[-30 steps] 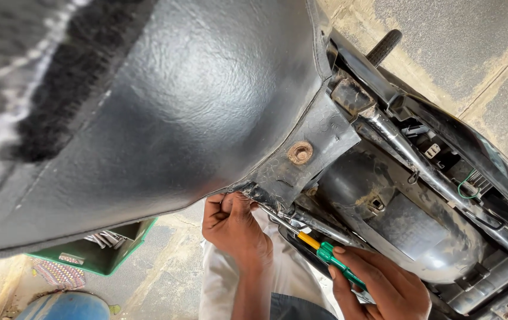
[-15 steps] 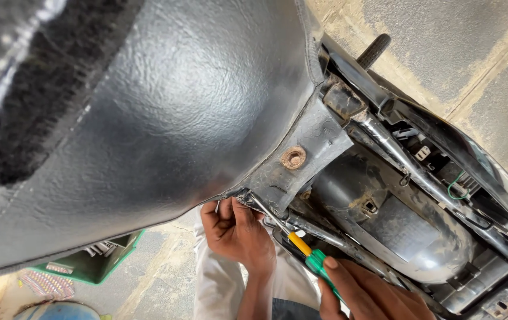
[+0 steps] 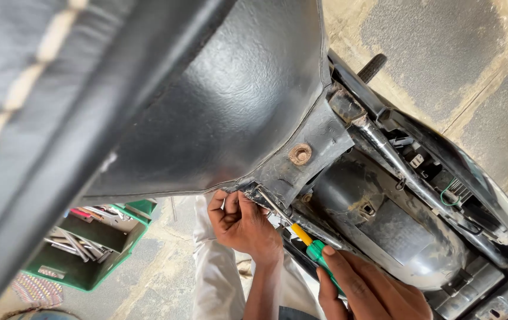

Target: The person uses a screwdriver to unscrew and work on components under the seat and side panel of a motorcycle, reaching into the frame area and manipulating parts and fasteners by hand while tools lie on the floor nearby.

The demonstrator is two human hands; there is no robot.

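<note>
Left hand [image 3: 239, 222] curled shut against the lower edge of the raised black motorcycle seat [image 3: 230, 101], fingers pinching at the seat hinge bracket [image 3: 257, 191]. Right hand [image 3: 372, 290] grips the green-and-yellow screwdriver [image 3: 307, 244], tip at the same bracket. Green toolbox [image 3: 91, 246] on the floor, left.
</note>
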